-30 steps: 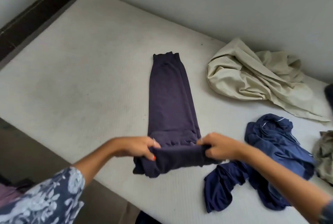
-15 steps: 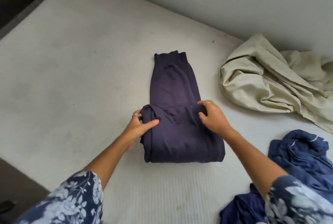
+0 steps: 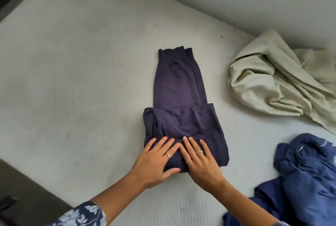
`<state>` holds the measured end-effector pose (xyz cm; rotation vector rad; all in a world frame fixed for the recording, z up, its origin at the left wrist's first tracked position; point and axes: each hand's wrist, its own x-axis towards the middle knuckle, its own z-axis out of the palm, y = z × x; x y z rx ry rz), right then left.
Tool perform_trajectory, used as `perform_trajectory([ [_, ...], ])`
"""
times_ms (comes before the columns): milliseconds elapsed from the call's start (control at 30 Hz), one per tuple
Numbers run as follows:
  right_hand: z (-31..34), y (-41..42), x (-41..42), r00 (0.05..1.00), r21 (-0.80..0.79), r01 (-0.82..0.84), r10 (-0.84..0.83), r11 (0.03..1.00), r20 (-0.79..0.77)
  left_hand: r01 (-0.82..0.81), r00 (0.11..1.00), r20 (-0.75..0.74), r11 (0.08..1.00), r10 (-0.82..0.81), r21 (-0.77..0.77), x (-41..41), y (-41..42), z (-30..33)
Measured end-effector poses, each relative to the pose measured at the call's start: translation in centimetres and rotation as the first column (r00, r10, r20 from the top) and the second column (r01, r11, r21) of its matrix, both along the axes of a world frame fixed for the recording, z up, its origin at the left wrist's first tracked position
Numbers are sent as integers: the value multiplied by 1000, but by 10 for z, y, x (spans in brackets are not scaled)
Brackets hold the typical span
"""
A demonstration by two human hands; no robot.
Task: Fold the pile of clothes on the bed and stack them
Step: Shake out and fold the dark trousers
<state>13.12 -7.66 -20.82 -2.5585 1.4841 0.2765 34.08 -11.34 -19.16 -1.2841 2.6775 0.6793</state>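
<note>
The left hand [image 3: 156, 160] and the right hand [image 3: 200, 160] lie flat, side by side, fingers straight, and hold nothing. They press on the folded near end of the purple pants [image 3: 178, 102], probably to make the fold stay flat. The pants lie in the middle of the frame on the bed [image 3: 72, 62] and reach up from the hands. A cream cloth [image 3: 276, 84] sits at the right. Blue clothes [image 3: 305, 175] wait, unfolded, at the lower right.
</note>
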Motion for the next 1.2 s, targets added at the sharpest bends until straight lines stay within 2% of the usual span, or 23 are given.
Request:
perform_trajectory([
  [100,1,-4,8,999,151,18,-10,988,-50,-64,991,131,970,34,233,5,-7,-10],
  [167,4,-12,11,998,224,54,-47,973,-36,-126,990,114,912,88,391,-2,-19,-2],
  [267,30,-29,12,998,268,59,-48,962,-49,-273,952,11,828,307,491,-7,-38,14],
  [333,58,-40,8,1000,333,24,-18,942,-20,-372,853,-80,708,516,601,-8,-55,25],
  [400,87,-45,3,1000,408,2,-3,913,3,-437,688,-192,611,700,661,-9,-67,34],
  [433,100,-46,1,1000,438,1,-11,899,21,-464,622,-246,603,744,649,-10,-72,38],
  [500,122,-48,-3,998,493,-2,-25,870,49,-443,591,-271,586,760,678,-8,-76,39],
  [533,130,-50,-5,998,525,-5,-31,851,61,-404,619,-212,538,756,740,-9,-76,36],
  [600,140,-61,-8,998,583,-19,-20,812,60,-387,717,7,390,697,835,-10,-69,29],
  [633,144,-70,-9,999,608,-23,-8,793,49,-423,732,125,304,670,854,-9,-64,27],
  [667,146,-83,-9,999,634,-27,3,773,38,-441,709,187,222,680,870,-7,-61,24],
  [700,148,-97,-9,999,673,-15,-12,739,36,-429,646,222,106,731,897,-3,-58,20],
  [733,147,-116,-8,997,721,2,-58,693,52,-384,533,250,-31,808,923,0,-57,18],
  [767,145,-135,-8,989,757,11,-118,653,87,-321,383,264,-141,885,937,1,-57,21],
  [800,142,-155,-9,977,764,15,-171,645,125,-278,258,260,-186,930,942,2,-59,20],
  [833,136,-178,-11,965,736,24,-209,676,161,-265,190,254,-200,948,943,4,-62,19],
  [867,131,-200,-14,949,681,52,-248,730,194,-263,172,251,-201,953,944,6,-65,19],
  [933,115,-240,-22,906,523,162,-336,837,257,-221,176,260,-219,950,950,13,-72,8],
  [1000,98,-260,-30,878,439,266,-404,858,256,-240,196,258,-209,946,948,18,-73,6],
  [1100,66,-231,-30,954,419,257,-298,871,33,-342,261,176,-80,949,936,12,-65,11],
  [1167,42,-183,-27,969,191,245,-236,950,-71,-436,241,110,6,964,900,-3,-57,8],
  [1200,32,-160,-25,971,88,237,-233,967,-57,-491,199,80,29,977,870,-12,-52,6],
])
